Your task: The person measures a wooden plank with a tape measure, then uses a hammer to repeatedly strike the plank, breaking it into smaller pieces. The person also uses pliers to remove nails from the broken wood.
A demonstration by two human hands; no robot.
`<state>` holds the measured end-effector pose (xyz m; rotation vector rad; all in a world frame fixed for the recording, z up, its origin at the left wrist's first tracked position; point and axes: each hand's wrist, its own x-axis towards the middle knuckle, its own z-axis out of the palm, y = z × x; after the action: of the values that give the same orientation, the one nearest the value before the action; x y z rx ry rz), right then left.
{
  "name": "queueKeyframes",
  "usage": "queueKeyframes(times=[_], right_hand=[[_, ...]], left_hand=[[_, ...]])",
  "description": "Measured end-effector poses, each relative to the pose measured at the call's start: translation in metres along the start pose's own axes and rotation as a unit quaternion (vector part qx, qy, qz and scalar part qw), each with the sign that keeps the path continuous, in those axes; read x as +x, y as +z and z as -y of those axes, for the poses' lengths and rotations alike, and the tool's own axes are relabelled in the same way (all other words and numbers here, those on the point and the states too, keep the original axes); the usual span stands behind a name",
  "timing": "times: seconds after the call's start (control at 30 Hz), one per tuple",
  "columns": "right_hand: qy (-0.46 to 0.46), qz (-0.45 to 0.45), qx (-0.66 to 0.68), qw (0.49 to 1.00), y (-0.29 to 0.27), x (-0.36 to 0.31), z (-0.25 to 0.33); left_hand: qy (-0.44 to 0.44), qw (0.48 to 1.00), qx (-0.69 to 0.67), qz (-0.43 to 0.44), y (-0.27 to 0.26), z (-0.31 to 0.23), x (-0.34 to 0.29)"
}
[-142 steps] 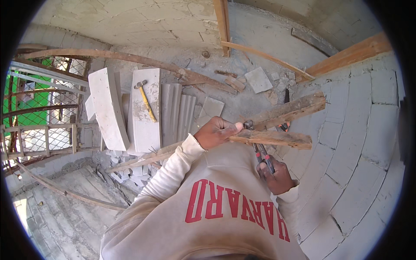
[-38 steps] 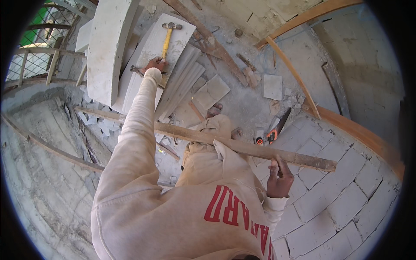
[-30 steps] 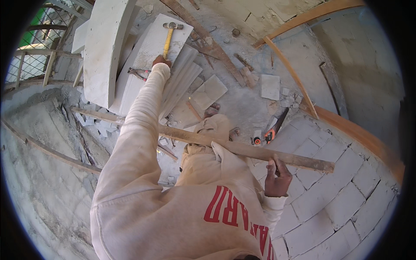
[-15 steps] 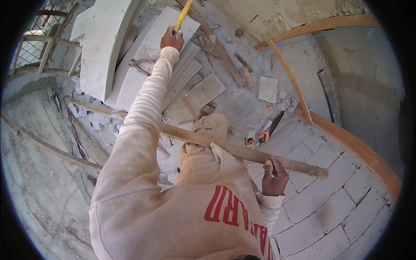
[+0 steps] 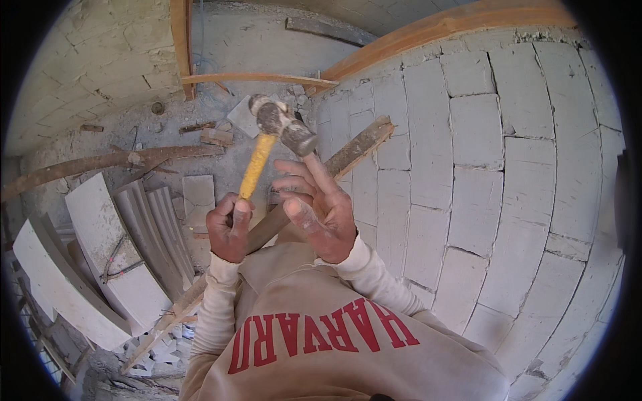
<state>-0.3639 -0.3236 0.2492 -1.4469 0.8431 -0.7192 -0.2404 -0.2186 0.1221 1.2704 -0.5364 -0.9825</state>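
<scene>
My left hand (image 5: pixel 229 228) is closed round the lower end of a hammer's yellow handle (image 5: pixel 257 167). The hammer head (image 5: pixel 282 124), worn grey metal, points up and away from me. Just right of the handle, my right hand (image 5: pixel 324 215) is raised with its fingers apart and holds nothing; one fingertip reaches close to the hammer head, and I cannot tell if they touch. Beneath both hands a long wooden batten (image 5: pixel 364 144) runs slantwise across my lap, its far end over the block wall and its near end at lower left.
Pale block masonry (image 5: pixel 473 207) fills the right side. At left lean several white slabs (image 5: pixel 63 281), with red-handled pincers (image 5: pixel 122 265) on one. Orange-brown timber (image 5: pixel 441 37) curves along the top. A dark plank (image 5: pixel 100 167) and rubble lie on the dusty floor.
My left hand has brought the hammer in from over the slabs to in front of me. My right hand has let go of the batten and risen beside it. The view has swung right.
</scene>
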Motion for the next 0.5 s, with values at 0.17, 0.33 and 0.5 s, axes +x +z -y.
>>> queueKeyframes(times=[0.17,0.33,0.5], right_hand=[[0.025,-0.109,0.178,0.978,-0.069,-0.003,0.009],[0.02,-0.227,-0.035,0.973,-0.206,-0.019,-0.015],[0.121,-0.213,-0.225,0.943,-0.318,-0.034,-0.057]], left_hand=[[0.086,0.971,0.094,0.201,0.091,-0.016,0.002],[0.107,0.914,0.349,0.178,0.123,0.016,0.043],[-0.285,0.895,0.213,0.269,0.139,0.062,0.065]])
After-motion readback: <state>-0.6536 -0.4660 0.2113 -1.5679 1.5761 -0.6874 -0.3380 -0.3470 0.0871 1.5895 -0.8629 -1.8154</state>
